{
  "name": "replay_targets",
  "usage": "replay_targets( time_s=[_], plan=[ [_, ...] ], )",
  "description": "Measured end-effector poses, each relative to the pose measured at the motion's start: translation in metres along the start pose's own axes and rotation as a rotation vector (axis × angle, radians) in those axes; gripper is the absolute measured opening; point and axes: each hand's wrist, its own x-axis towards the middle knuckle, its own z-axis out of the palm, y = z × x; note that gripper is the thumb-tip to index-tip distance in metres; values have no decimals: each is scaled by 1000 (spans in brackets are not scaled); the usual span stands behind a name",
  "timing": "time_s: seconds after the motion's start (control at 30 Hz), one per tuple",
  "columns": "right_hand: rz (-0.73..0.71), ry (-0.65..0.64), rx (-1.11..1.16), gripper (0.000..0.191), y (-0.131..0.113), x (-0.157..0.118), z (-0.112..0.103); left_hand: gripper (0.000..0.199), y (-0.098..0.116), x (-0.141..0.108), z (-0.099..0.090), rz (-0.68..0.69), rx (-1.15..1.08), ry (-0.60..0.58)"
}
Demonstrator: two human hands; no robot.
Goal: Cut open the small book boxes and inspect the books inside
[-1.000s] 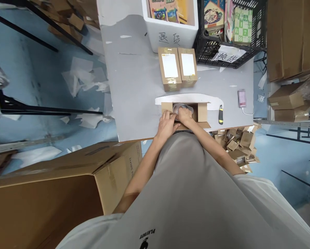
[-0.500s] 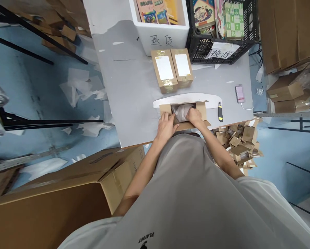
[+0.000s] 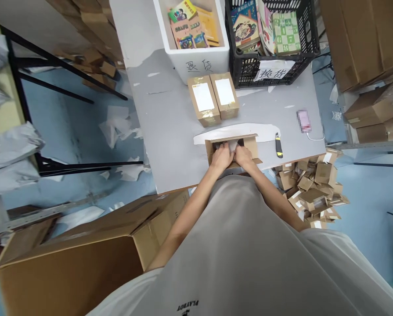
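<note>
An opened cardboard box (image 3: pixel 250 148) sits at the table's near edge, its flaps spread. Inside it is a whitish translucent wrapping (image 3: pixel 232 144), mostly covered by my hands. My left hand (image 3: pixel 221 157) reaches into the box from the left, fingers curled on the wrapping. My right hand (image 3: pixel 244 155) is close beside it, fingers closed on the wrapping too. A dark patch shows in the box near the right fingers; what it is I cannot make out. Beyond the box lies a sheet of white paper (image 3: pixel 216 135).
Two taped boxes with white labels (image 3: pixel 203 96) stand behind. Further back are a white bin (image 3: pixel 196 66) and a black crate (image 3: pixel 245 70) holding books. A utility knife (image 3: pixel 278 145) and a phone (image 3: pixel 303 121) lie right. A large carton (image 3: pixel 67 245) stands left; small boxes (image 3: pixel 315 184) pile right.
My left hand has moved from the box's left flap into the box, beside my right hand. The wrapping is now more covered. The camera view has shifted slightly.
</note>
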Motion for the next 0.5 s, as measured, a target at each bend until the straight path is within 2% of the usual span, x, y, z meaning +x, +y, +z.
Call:
replay_targets(
  time_s=[0.1, 0.2, 0.33, 0.5],
  plan=[
    [-39, -29, -1, 37, 3, 2, 2, 37, 6, 5, 1, -119, 76, -66],
    [-82, -37, -4, 44, 4, 6, 4, 35, 3, 7, 4, -168, 98, -76],
    [-143, -22, -10, 42, 4, 12, 4, 40, 0, 9, 11, -209, 99, -47],
    [-178, -52, 3, 44, 8, 22, 3, 41, 4, 14, 23, -232, 6, 61]
  ],
)
